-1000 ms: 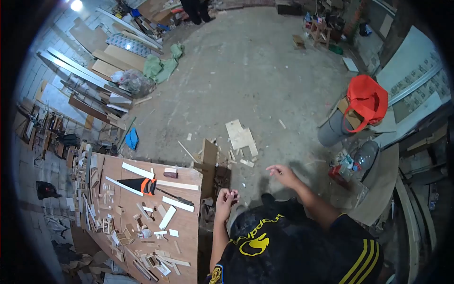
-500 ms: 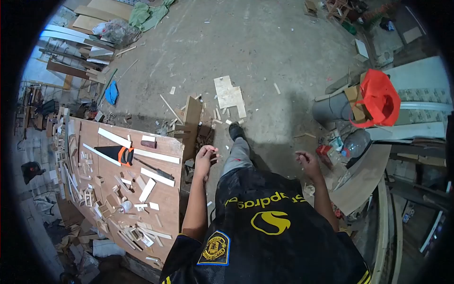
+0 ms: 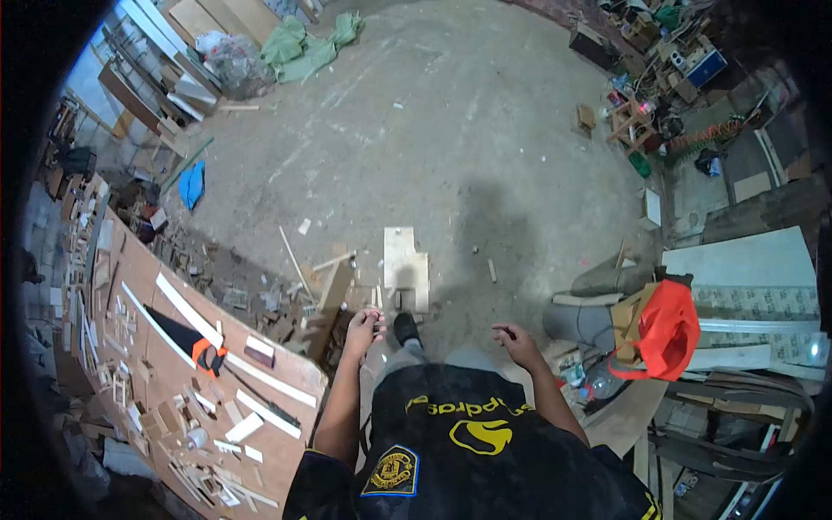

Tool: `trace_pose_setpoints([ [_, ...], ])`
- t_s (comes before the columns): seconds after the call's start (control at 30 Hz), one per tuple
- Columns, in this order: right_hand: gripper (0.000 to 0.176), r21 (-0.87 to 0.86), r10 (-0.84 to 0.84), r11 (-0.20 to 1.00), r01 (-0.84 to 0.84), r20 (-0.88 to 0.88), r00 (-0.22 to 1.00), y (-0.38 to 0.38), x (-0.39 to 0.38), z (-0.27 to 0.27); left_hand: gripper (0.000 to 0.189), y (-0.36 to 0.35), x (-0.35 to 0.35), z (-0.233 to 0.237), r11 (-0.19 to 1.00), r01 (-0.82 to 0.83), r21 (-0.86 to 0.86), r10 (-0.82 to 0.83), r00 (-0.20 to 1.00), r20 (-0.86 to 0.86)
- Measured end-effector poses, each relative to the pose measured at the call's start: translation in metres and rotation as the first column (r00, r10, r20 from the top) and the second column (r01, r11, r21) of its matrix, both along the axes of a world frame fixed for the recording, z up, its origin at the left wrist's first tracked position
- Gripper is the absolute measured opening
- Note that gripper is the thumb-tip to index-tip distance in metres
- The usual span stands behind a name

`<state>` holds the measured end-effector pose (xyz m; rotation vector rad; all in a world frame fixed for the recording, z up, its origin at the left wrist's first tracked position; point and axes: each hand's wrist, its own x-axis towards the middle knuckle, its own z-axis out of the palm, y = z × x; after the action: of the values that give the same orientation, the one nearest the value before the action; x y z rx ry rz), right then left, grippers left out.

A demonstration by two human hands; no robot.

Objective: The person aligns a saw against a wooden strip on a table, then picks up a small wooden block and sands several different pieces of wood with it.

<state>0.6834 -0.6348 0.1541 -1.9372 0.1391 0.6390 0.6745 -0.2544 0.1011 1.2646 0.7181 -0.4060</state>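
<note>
My left hand [image 3: 366,330] hangs in front of my body, near the corner of a brown board table. Its fingers are loosely bent and apart, and I see nothing held in it. On the other side, my right hand [image 3: 516,341] is over the concrete floor with fingers apart and no object in it. Nearest the left hand is an upright wooden board [image 3: 328,310] beside the table [image 3: 299,362]. A handsaw with an orange and black handle [image 3: 208,357] lies on the table, among white strips [image 3: 189,310] and a dark red block [image 3: 259,350].
A notched pale plywood piece [image 3: 404,260] lies on the floor ahead of my foot, with thin sticks around it. At right, a red bag [image 3: 669,329] rests on a cardboard box by a grey bin [image 3: 576,321]. Small wood offcuts cover the table. A blue item [image 3: 191,185] lies farther left.
My view has moved forward and tilted up, showing more of the far floor. The plywood piece is now closer to my feet. Both hands remain in front of me without taking anything.
</note>
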Motion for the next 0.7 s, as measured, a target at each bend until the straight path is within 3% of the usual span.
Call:
trace_pose_setpoints([
  [0.07,0.026,-0.031,-0.127,0.991,0.127,0.001,0.992,-0.016,0.008,-0.023,0.015,0.008,0.047,-0.023,0.996,-0.085,0.024,0.084,0.996,0.031],
  [0.1,0.026,-0.03,-0.208,0.978,0.208,0.02,0.978,-0.032,0.006,-0.045,0.016,0.007,0.071,-0.012,0.993,-0.118,0.032,0.114,0.989,0.097],
  [0.17,0.024,-0.148,-0.207,0.963,0.224,0.123,0.971,-0.065,-0.002,-0.077,0.017,-0.007,0.118,0.019,0.979,-0.205,0.002,0.202,0.964,0.172],
  [0.27,0.024,-0.226,-0.313,0.927,0.299,-0.03,0.949,-0.102,-0.008,-0.097,0.018,-0.032,0.173,0.05,0.992,-0.114,-0.058,0.125,0.964,0.235],
  [0.3,0.025,-0.257,-0.34,0.915,0.31,-0.077,0.937,-0.107,0.001,-0.096,0.018,-0.039,0.191,0.044,0.993,-0.107,-0.053,0.117,0.961,0.252],
  [0.37,0.024,-0.233,-0.311,0.928,0.291,-0.053,0.949,-0.113,0.026,-0.095,0.017,-0.057,0.213,0.031,0.998,0.053,-0.014,-0.048,0.971,0.235],
  [0.47,0.023,-0.167,-0.253,0.954,0.25,0.006,0.968,-0.12,0.104,-0.103,0.015,-0.086,0.234,0.027,0.993,0.111,0.029,-0.114,0.98,0.163],
  [0.53,0.022,-0.167,-0.182,0.969,0.182,0.015,0.983,-0.117,0.17,-0.094,0.015,-0.101,0.247,0.025,0.995,0.054,-0.086,-0.046,0.994,0.099],
  [0.63,0.024,-0.137,-0.156,0.972,0.192,0.241,0.958,-0.123,0.271,-0.093,0.02,-0.122,0.271,0.041,0.996,-0.028,-0.082,0.025,0.999,-0.027],
  [0.7,0.027,-0.07,-0.113,0.989,0.132,0.226,0.967,-0.123,0.33,-0.071,0.02,-0.122,0.292,0.043,0.996,-0.03,-0.085,0.029,0.999,-0.013],
])
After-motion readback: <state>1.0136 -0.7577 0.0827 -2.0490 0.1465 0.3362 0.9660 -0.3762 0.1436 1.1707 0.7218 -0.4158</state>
